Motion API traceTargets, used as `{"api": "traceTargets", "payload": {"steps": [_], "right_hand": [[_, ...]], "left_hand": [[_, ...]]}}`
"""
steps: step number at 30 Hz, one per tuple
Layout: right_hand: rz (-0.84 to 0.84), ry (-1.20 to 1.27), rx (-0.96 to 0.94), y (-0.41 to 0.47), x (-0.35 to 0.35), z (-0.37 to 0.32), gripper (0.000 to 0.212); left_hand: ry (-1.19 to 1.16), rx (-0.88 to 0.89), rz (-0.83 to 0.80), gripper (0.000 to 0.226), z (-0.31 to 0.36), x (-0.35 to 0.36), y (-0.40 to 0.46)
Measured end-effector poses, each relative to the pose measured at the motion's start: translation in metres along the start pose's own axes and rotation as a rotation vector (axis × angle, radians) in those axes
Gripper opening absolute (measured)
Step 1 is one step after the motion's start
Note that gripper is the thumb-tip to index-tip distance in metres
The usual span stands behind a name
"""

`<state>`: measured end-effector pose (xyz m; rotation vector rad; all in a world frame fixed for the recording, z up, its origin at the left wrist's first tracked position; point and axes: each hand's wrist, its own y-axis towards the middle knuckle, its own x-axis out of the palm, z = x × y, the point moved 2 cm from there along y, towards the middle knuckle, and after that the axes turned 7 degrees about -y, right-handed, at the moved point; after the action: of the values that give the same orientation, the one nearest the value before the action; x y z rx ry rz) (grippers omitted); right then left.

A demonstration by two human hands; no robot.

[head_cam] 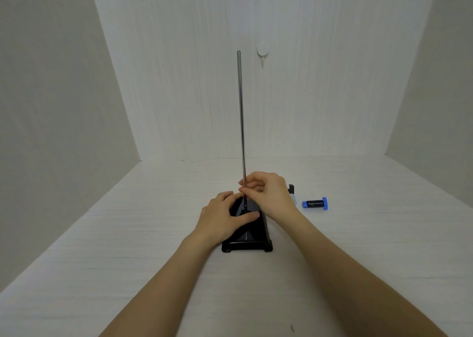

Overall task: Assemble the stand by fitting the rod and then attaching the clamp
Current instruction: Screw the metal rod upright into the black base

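Observation:
A black stand base (252, 242) lies on the white table in the middle. A thin metal rod (241, 111) stands upright from its far end. My right hand (268, 193) pinches the rod low down, just above the base. My left hand (225, 217) rests on the base with thumb and fingers spread over its top. A black clamp part with blue ends (315, 203) lies on the table to the right, apart from both hands. Another dark and silver clamp piece (292, 192) shows partly behind my right hand.
White walls enclose the table (128, 234) on the left, back and right. A white hook (262, 50) hangs on the back wall near the rod's top.

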<state>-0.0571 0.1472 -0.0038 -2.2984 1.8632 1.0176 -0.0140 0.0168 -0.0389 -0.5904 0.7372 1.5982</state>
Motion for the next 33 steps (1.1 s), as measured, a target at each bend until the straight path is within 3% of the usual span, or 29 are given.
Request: {"api": "traceTargets", "payload": {"steps": [5,13,23,33], "right_hand": [[0.114,-0.089,-0.005,0.0013,0.0042,0.0004,0.017],[-0.055,0.087,-0.03,-0.0016,-0.0004,0.0013,0.018],[0.11,-0.011,-0.014,-0.0009,0.0069,0.003,0.014],[0.007,0.076,-0.028,-0.0007,0.0018,0.0016,0.015]], "left_hand": [[0.004,-0.001,-0.008,0.073,0.0005,-0.0005,-0.0002],[0.0,-0.008,-0.009,0.073,0.0,-0.0002,-0.0006],[-0.002,-0.008,-0.007,0.072,0.0019,-0.0008,-0.001],[0.004,-0.003,-0.007,0.074,0.0013,-0.0008,-0.001]]}}
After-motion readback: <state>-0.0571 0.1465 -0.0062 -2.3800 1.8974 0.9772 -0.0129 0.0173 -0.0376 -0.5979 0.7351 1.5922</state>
